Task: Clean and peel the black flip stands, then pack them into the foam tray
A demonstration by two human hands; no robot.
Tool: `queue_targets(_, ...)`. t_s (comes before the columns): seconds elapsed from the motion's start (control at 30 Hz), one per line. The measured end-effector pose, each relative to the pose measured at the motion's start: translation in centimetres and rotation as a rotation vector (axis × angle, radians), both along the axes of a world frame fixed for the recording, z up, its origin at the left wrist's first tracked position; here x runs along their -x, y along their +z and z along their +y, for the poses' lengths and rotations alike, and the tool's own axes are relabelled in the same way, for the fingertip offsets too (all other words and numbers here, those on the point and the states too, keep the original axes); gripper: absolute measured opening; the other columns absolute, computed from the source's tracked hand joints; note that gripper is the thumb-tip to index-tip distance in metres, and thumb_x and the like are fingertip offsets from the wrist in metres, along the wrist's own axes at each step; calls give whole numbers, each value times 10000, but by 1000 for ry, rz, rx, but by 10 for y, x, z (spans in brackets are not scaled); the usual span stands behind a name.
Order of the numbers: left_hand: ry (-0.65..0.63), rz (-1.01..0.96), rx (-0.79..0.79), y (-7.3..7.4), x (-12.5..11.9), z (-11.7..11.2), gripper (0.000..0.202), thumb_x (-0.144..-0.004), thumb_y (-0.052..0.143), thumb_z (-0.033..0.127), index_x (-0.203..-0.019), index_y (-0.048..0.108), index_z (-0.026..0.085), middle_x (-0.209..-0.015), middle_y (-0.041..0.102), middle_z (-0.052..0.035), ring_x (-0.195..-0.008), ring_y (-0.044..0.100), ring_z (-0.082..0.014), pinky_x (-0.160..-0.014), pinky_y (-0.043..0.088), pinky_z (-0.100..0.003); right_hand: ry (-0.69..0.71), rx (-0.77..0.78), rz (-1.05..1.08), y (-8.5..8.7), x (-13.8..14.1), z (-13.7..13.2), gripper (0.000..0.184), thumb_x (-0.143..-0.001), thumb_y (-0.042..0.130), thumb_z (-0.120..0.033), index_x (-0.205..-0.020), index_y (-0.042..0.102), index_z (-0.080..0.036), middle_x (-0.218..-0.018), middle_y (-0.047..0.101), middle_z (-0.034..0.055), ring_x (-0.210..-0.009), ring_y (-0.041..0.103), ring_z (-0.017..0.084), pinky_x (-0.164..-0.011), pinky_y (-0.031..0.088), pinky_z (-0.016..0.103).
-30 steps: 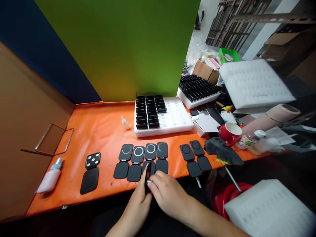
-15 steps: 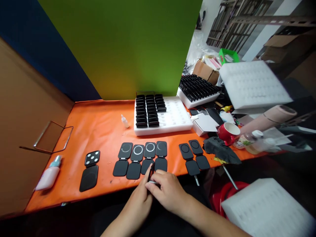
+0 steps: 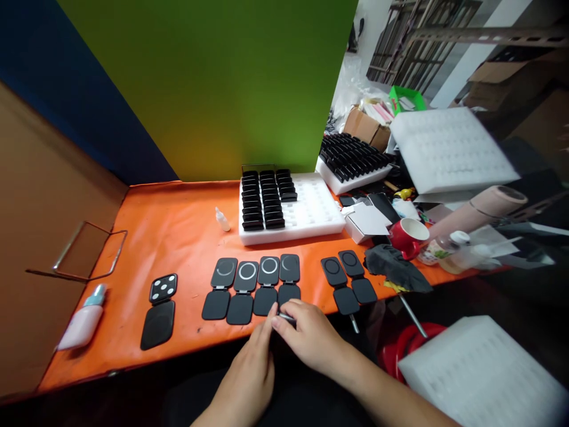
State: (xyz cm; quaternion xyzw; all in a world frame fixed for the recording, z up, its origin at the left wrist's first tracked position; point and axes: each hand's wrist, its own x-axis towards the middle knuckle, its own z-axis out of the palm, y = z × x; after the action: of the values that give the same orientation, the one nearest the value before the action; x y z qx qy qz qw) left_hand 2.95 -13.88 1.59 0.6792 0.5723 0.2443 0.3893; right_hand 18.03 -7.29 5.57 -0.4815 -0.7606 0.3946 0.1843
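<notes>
Both of my hands meet at the table's front edge around a dark folding wireless charger [image 3: 287, 318], mostly hidden by my fingers; a strip of its edge shows. My right hand [image 3: 311, 338] is closed on it, thumb and fingers bent. My left hand [image 3: 251, 362] presses against its left side, fingers straight and held together, thumb out of sight. Just beyond lies a row of several unfolded black chargers [image 3: 240, 309], hinged pairs of pads, some with white rings. Two more unfolded chargers [image 3: 345, 300] lie to the right. Another charger [image 3: 158, 324] with white dots is at left.
A white foam tray [image 3: 315, 222] partly filled with black chargers stands behind. Nearby are a dropper bottle [image 3: 223, 220], a pink bottle [image 3: 83, 325] and a wire stand [image 3: 89, 274]. At right are a white box [image 3: 367, 222], red mug [image 3: 408, 237], dark cloth [image 3: 395, 270] and pink tumbler [image 3: 482, 213].
The held charger has turned lower between my hands, and less of it shows. My left fingers have straightened along it. The camera view has shifted slightly.
</notes>
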Motion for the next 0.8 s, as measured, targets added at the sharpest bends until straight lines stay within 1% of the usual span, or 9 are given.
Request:
queue_targets(0.1,29,-77,20,-2,-5,1,567,-827,370,130,-1365,228,239,-1364,370,-94,-1236,361,-215,-1022,310,-408,-86,39,132,-4,3,-2,266,-845,468,-337,-654,528,-162,-686,533,-3,-639,473,104,-581,344,210)
queue_targets(0.17,140,-235,78,0,-9,5,481,-847,405,218,-1320,320,215,-1307,447,-98,-1199,412,-217,-1004,339,-387,-92,107,306,-5,6,-3,277,-852,453,-365,-686,541,-161,-712,548,6,-672,491,112,-614,364,215)
queue_targets(0.27,356,-478,154,6,-13,13,403,-840,452,350,-1204,448,177,-1219,533,-98,-1120,493,-228,-942,409,-354,-82,306,570,-9,8,-4,346,-876,383,-440,-751,539,-157,-667,523,1,-630,483,107,-597,378,216)
queue_targets(0.33,409,-516,178,11,-11,17,386,-829,471,385,-1147,501,169,-1160,578,-91,-1063,535,-237,-895,445,-344,-136,415,617,-11,7,-5,376,-883,351,-462,-747,522,-156,-598,453,-21,-553,428,92,-542,358,206)
queue_targets(0.47,284,-328,40,17,0,18,322,-839,465,328,-1125,547,205,-1135,594,-65,-1041,545,-223,-905,435,-349,-197,474,556,-14,4,-9,355,-875,376,-461,-694,466,-168,-608,401,-32,-528,374,79,-507,325,197)
queue_targets(0.57,165,-128,-149,19,6,16,314,-838,446,223,-1135,543,255,-1169,570,-41,-1082,518,-201,-936,417,-343,-154,484,535,-9,2,-10,367,-873,368,-474,-684,453,-170,-618,400,-30,-537,367,80,-505,317,200)
queue_targets(0.63,73,-10,-229,19,10,15,389,-823,433,159,-1188,501,276,-1205,545,-30,-1103,503,-188,-945,415,-329,-97,495,521,-6,2,-12,362,-864,385,-479,-700,477,-169,-630,408,-27,-555,363,85,-516,318,204)
queue_targets(0.73,-48,99,-263,18,14,13,490,-817,416,121,-1273,405,301,-1247,513,-16,-1114,497,-169,-941,420,-298,-80,673,570,-6,3,-17,355,-855,383,-500,-765,491,-175,-611,380,-38,-506,312,73,-465,272,194)
queue_targets(0.8,-66,102,-259,17,14,12,492,-826,411,129,-1283,389,308,-1244,518,-11,-1108,503,-165,-938,422,-291,-122,822,635,-10,4,-21,353,-853,374,-511,-803,474,-177,-600,351,-51,-458,258,58,-420,208,183)
